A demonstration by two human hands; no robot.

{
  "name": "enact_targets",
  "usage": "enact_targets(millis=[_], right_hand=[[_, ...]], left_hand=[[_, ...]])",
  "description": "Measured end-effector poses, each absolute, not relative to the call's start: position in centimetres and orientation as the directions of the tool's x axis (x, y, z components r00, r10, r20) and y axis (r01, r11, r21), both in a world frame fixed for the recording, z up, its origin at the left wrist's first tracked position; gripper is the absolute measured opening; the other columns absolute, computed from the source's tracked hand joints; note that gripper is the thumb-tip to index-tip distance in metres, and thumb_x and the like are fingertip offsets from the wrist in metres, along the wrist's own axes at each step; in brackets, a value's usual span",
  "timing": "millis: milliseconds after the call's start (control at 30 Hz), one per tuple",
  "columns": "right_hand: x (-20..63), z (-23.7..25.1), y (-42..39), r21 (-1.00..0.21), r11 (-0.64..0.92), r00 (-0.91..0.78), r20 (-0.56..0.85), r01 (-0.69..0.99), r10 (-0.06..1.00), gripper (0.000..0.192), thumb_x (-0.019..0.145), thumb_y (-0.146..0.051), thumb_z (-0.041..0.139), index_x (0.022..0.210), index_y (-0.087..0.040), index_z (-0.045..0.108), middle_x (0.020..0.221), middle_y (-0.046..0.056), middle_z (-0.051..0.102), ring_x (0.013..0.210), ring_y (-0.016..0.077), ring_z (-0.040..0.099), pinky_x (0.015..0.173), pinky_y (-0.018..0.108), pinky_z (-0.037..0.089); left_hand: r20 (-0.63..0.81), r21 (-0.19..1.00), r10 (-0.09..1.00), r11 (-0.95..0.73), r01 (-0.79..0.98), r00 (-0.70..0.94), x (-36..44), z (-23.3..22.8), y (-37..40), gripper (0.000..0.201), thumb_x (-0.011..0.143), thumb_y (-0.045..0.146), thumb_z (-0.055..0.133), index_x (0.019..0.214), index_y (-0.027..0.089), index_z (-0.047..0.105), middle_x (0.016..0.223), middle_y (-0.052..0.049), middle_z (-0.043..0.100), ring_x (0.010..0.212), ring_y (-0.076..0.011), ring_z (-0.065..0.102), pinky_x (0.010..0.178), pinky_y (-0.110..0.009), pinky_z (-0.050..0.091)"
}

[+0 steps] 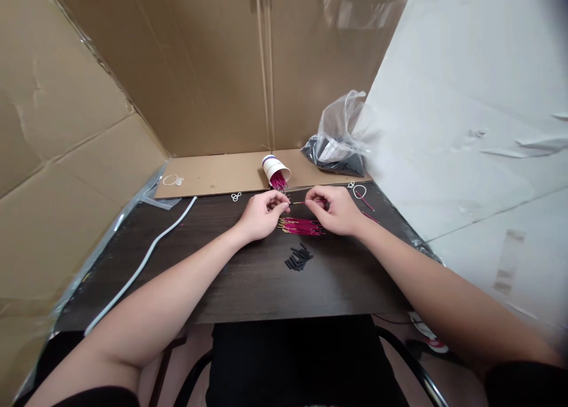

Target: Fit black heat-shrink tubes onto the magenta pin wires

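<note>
My left hand (261, 215) and my right hand (337, 209) meet over the dark table (248, 277), each pinching one end of a single thin red wire (302, 203) held level between them. Just below the hands lies a bundle of red wires (302, 226) with gold tips. Closer to me sits a small heap of short black tube pieces (299, 258). Behind the hands a paper cup (275, 169) lies tipped over, with more red wires spilling from its mouth.
A clear plastic bag (339, 141) holding dark parts rests at the back right. A white cable (142, 265) runs along the table's left side. Small white rings (173, 180) lie on the cardboard sheet behind. Cardboard walls enclose the left and back; a chair sits below.
</note>
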State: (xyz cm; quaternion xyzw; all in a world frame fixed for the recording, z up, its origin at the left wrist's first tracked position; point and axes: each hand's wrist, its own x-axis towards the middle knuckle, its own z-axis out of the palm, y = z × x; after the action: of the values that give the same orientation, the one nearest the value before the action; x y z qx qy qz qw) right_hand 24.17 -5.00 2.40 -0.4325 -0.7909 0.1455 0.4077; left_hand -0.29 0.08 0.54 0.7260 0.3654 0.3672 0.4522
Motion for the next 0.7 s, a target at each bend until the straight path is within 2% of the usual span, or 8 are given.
enact_targets(millis=[367, 700], right_hand=[[23.93, 1.98, -4.93, -0.534, 0.642, -0.346, 0.554, 0.550, 0.757, 0.014, 0.102, -0.021, 0.062, 0.089, -0.019, 0.066, 0.067, -0.004, 0.052, 0.060, 0.0130, 0.045, 0.065, 0.029, 0.038], [23.78, 1.71, -4.82, -0.510, 0.680, -0.382, 0.572, 0.527, 0.725, 0.010, 0.101, -0.019, 0.063, 0.092, -0.019, 0.067, 0.072, -0.002, 0.056, 0.064, 0.0139, 0.049, 0.066, 0.030, 0.040]], left_hand=[[0.224, 0.900, 0.844, -0.370, 0.228, 0.487, -0.27, 0.87, -0.45, 0.011, 0.100, 0.025, 0.072, 0.101, 0.016, 0.077, 0.092, -0.009, 0.082, 0.084, -0.0210, 0.077, 0.078, -0.034, 0.057], [0.225, 0.904, 0.829, -0.374, 0.208, 0.512, -0.21, 0.90, -0.77, 0.015, 0.097, 0.029, 0.075, 0.100, 0.015, 0.078, 0.091, -0.009, 0.081, 0.080, -0.0194, 0.073, 0.076, -0.033, 0.056]])
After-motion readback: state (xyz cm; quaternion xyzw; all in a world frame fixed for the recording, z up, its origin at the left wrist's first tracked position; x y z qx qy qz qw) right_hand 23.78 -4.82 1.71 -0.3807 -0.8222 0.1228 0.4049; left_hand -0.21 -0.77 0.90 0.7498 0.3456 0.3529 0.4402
